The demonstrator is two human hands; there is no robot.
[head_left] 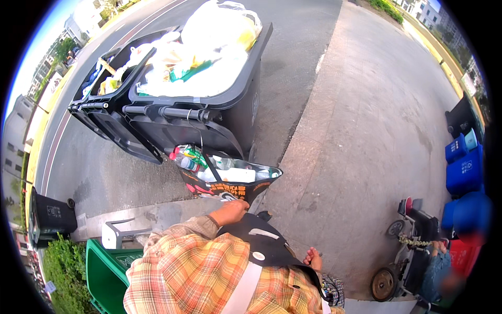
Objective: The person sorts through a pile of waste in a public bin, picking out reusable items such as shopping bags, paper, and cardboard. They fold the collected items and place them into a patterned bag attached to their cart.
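Note:
My left hand [230, 212] is in front of my body with its fingers curled closed; what they hold, if anything, is hidden. Just beyond it a black shopping bag [254, 189] with coloured print is full of plastic bottles [224, 163] and other containers. It hangs by a strap from the handle bar of a large dark grey wheeled bin [246, 104]. Low on my right side, my right hand [312, 259] has loosely bent fingers, slightly apart, with nothing seen in them. A black apron [261, 235] covers my front.
Bags of rubbish [217, 34] heap above the bin's rim. A second open bin [104, 112] adjoins it on the left. A green bin [99, 272] and grey chair [116, 234] stand near left. At right are a wheelchair [413, 251], a person's arm, and blue bins [464, 170].

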